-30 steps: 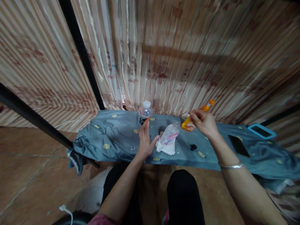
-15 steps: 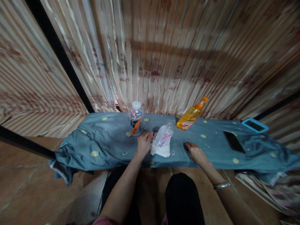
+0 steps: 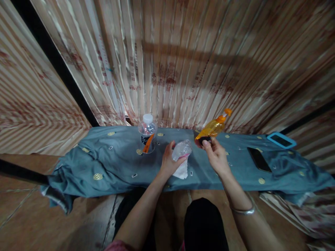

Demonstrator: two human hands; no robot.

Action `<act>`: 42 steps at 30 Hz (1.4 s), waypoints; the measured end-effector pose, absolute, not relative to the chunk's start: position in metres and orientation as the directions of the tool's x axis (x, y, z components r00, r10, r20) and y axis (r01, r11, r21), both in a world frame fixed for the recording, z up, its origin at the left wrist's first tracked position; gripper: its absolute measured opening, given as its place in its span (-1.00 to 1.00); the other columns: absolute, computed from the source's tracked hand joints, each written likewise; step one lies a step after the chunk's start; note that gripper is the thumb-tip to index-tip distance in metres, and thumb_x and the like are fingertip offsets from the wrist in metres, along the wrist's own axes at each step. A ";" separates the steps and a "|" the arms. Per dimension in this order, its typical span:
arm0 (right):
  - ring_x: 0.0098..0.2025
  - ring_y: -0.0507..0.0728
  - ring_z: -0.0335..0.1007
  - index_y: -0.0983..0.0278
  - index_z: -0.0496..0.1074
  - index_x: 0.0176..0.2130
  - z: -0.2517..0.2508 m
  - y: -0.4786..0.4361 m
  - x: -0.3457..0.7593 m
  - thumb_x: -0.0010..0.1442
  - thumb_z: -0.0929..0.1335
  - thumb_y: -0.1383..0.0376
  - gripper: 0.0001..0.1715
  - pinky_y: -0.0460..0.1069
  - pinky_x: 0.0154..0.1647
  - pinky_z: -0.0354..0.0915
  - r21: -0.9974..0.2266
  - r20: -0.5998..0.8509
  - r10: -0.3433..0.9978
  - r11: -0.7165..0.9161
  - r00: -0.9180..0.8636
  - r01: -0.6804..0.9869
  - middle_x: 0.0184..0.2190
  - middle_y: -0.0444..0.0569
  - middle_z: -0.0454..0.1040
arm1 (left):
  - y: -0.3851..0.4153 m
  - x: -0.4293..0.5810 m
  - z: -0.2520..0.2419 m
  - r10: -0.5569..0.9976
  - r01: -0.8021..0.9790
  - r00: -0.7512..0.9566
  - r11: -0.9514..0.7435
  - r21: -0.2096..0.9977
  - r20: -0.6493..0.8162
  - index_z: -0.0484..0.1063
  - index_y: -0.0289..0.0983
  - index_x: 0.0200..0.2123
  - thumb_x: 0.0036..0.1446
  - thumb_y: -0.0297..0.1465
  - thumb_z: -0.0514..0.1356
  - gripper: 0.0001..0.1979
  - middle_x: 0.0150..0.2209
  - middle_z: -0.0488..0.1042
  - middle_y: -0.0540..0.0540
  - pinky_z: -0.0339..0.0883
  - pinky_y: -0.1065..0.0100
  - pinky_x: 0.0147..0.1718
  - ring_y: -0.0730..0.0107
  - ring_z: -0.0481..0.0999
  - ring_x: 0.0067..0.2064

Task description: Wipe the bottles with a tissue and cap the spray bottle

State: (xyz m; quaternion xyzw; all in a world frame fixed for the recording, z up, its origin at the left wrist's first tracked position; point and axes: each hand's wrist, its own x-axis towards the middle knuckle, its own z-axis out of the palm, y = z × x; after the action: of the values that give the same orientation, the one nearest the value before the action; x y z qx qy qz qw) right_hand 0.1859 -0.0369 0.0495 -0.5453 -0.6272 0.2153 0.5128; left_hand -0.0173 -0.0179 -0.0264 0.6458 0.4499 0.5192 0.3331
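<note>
My left hand [image 3: 169, 161] is closed around a clear plastic pack of white tissues [image 3: 183, 150], thumb across its front and fingers at its left side. White tissue shows below the thumb, on the cloth. My right hand [image 3: 217, 156] is raised over the cloth, pinching a small dark round object [image 3: 204, 140] between thumb and fingers; its kind is not clear. Right behind that object stands a pump bottle of orange liquid [image 3: 214, 128], its lower part partly covered from view. To the left of my left hand is a clear bottle with a white cap [image 3: 148, 134].
A blue-green patterned cloth [image 3: 117, 164] covers the low bench. A black phone [image 3: 259, 159] lies at the right, near a blue-framed device [image 3: 281, 140]. Pleated curtain [image 3: 167, 62] hangs along the back, with dark poles [image 3: 60, 69] at the sides.
My left hand has gone from beside the tissue pack to gripping it. My right hand has lifted from the cloth towards the orange bottle, with the dark object now showing in its fingers.
</note>
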 end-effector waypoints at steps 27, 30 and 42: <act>-0.07 0.13 0.53 0.27 0.48 0.06 0.075 -0.028 0.153 0.41 0.34 -0.04 -0.51 0.17 0.04 0.46 -0.720 0.374 0.907 0.415 -0.194 0.556 -0.07 0.00 0.56 | -0.023 -0.009 -0.010 0.967 0.262 0.116 -0.250 0.932 0.226 0.43 -0.19 0.14 -0.01 -0.38 0.51 -0.36 0.13 0.60 -0.16 0.45 0.02 0.21 0.01 0.60 0.17; 0.01 0.16 0.53 0.26 0.47 0.12 0.074 -0.028 0.158 0.40 0.35 -0.04 -0.49 0.22 0.11 0.44 -0.723 0.350 0.910 0.413 -0.221 0.555 0.01 0.03 0.55 | -0.022 -0.009 -0.011 0.964 0.259 0.128 -0.261 0.930 0.234 0.42 -0.20 0.15 0.00 -0.37 0.51 -0.37 0.12 0.60 -0.17 0.47 0.02 0.19 0.01 0.61 0.16; 0.05 0.19 0.52 0.25 0.47 0.14 0.093 -0.022 0.170 0.34 0.42 -0.03 -0.45 0.26 0.16 0.41 -0.665 0.276 0.906 0.422 -0.322 0.617 0.02 0.03 0.56 | -0.022 -0.009 -0.013 0.960 0.265 0.133 -0.274 0.925 0.246 0.43 -0.20 0.13 0.02 -0.35 0.50 -0.39 0.08 0.61 -0.14 0.49 0.06 0.15 0.02 0.62 0.12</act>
State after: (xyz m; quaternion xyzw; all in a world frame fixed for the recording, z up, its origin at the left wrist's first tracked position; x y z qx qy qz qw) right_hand 0.1698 -0.0221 0.0935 -0.4875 -0.7807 0.2268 0.3183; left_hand -0.0088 -0.0218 -0.0128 0.6514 0.4699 0.4611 0.3770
